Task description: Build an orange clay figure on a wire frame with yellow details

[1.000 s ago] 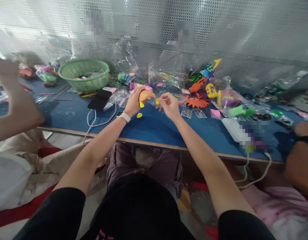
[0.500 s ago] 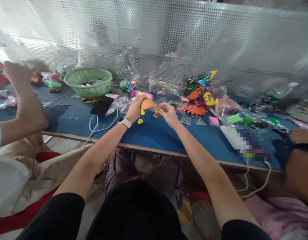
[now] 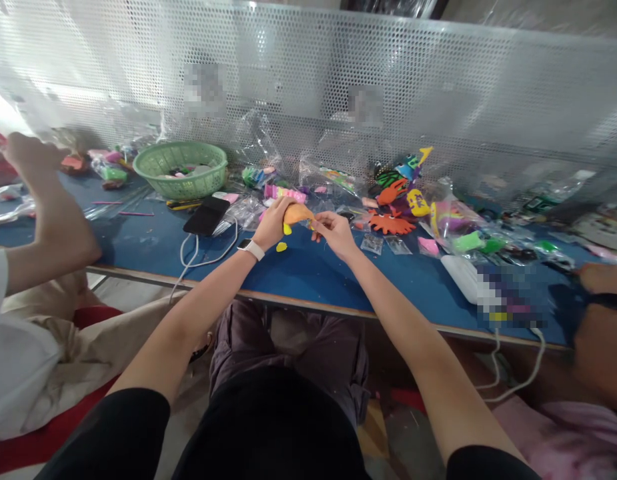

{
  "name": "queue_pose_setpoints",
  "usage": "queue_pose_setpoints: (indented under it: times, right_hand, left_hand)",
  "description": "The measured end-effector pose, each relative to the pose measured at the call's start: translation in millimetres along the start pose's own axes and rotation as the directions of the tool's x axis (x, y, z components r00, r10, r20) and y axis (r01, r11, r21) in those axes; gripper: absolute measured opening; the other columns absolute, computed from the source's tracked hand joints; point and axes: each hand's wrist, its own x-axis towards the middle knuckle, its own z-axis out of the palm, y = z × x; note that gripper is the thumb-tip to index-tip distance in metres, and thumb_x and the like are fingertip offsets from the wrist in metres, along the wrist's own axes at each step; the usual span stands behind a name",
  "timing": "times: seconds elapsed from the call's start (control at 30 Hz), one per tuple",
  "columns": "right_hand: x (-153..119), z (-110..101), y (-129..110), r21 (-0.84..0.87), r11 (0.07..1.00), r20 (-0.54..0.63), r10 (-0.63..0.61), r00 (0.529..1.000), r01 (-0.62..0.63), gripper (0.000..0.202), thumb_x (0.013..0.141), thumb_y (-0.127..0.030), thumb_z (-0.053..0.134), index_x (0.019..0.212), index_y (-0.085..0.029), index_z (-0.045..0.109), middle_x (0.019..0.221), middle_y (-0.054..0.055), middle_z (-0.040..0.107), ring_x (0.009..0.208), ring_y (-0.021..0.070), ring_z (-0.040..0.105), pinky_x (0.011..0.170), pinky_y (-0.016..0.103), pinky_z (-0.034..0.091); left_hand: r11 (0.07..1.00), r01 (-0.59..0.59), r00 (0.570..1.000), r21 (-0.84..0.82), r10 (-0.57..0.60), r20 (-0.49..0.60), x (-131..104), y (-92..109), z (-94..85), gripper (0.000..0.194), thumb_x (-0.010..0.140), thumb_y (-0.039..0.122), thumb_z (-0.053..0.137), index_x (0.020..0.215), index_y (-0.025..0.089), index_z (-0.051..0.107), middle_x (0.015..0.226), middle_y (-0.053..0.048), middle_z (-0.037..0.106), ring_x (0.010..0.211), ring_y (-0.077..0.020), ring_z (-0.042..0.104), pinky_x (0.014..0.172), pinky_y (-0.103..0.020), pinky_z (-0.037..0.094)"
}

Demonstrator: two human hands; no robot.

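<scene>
Wrapped round the left side of an orange modelling-clay figure (image 3: 297,213) is my left hand (image 3: 271,225), which holds it just above the blue table. A yellow clay lobe (image 3: 287,229) sticks out of the figure's underside. At the figure's right tip, my right hand (image 3: 339,235) has its thumb and forefinger pinched on a small yellow clay piece (image 3: 312,227), mostly covered by the fingers. Below the figure, a loose yellow clay blob (image 3: 281,247) lies on the tabletop (image 3: 313,280).
A green basket (image 3: 181,183) and a black phone (image 3: 207,215) with a white cable stand left. Orange crab-like shape (image 3: 391,223), clay packets (image 3: 469,241) and a white power bank (image 3: 462,279) lie right. A perforated screen (image 3: 288,80) rises behind. Co-workers sit on both sides.
The view has tilted up slightly, so everything sits a little lower. My right fingers stay at the figure's tip, with only a small shift. The left hand keeps its hold.
</scene>
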Motion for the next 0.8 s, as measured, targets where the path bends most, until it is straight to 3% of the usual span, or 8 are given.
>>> queue_pose_setpoints:
  times: [0.2, 0.33, 0.5, 0.63, 0.8]
  right_hand:
    - [2.0, -3.5, 4.8, -0.069, 0.998, 0.014, 0.015, 1.0, -0.014, 0.082, 0.065, -0.094, 0.1, 0.096, -0.021, 0.079, 0.079, 0.005, 0.08, 0.057, 0.0182, 0.07, 0.053, 0.033, 0.054]
    - [2.9, -8.7, 4.6, -0.145, 0.989, 0.053, 0.026, 0.998, -0.018, 0.084, 0.065, -0.096, 0.098, 0.097, -0.02, 0.081, 0.069, 0.001, 0.074, 0.058, 0.0183, 0.068, 0.055, 0.032, 0.051]
    - [2.7, -11.6, 2.4, -0.203, 0.979, 0.097, 0.031, 0.995, -0.01, 0.085, 0.067, -0.1, 0.094, 0.097, -0.023, 0.076, 0.073, 0.001, 0.076, 0.059, 0.0182, 0.068, 0.056, 0.032, 0.05]
    - [2.7, -11.1, 3.4, -0.212, 0.977, 0.134, 0.037, 0.99, -0.008, 0.084, 0.073, -0.102, 0.088, 0.098, -0.023, 0.075, 0.091, 0.008, 0.086, 0.061, 0.0181, 0.072, 0.054, 0.031, 0.051]
    - [2.7, -9.5, 4.8, -0.181, 0.983, 0.187, 0.053, 0.981, -0.019, 0.078, 0.082, -0.098, 0.086, 0.097, -0.023, 0.072, 0.084, 0.005, 0.081, 0.057, 0.0158, 0.07, 0.051, 0.028, 0.048]
  left_hand:
    - [1.0, 0.013, 1.0, 0.017, -0.013, 0.005, 0.1, 1.8, -2.1, 0.046, 0.092, 0.005, 0.068, 0.135, 0.023, 0.066, 0.136, -0.014, 0.078, 0.122, -0.0319, 0.076, 0.109, -0.047, 0.063]
    - [0.999, 0.034, 0.999, 0.039, -0.035, 0.018, 0.0, 6.6, -3.2, 0.038, 0.097, 0.011, 0.071, 0.132, 0.023, 0.066, 0.135, -0.016, 0.077, 0.123, -0.0331, 0.075, 0.11, -0.048, 0.063]
    - [0.998, 0.035, 0.999, 0.043, -0.037, 0.031, -0.1, 8.5, -2.5, 0.041, 0.095, 0.007, 0.071, 0.132, 0.022, 0.067, 0.137, -0.017, 0.078, 0.125, -0.0334, 0.075, 0.112, -0.05, 0.063]
    - [1.0, 0.017, 1.0, 0.014, -0.017, 0.012, -0.6, 2.6, -0.4, 0.041, 0.095, 0.005, 0.066, 0.133, 0.021, 0.068, 0.136, -0.018, 0.078, 0.124, -0.0336, 0.076, 0.11, -0.051, 0.063]
    - [0.995, 0.086, 0.995, 0.047, -0.087, 0.038, 0.3, -5.1, 4.5, 0.048, 0.092, 0.008, 0.072, 0.138, 0.021, 0.067, 0.14, -0.018, 0.077, 0.124, -0.0343, 0.076, 0.111, -0.052, 0.063]
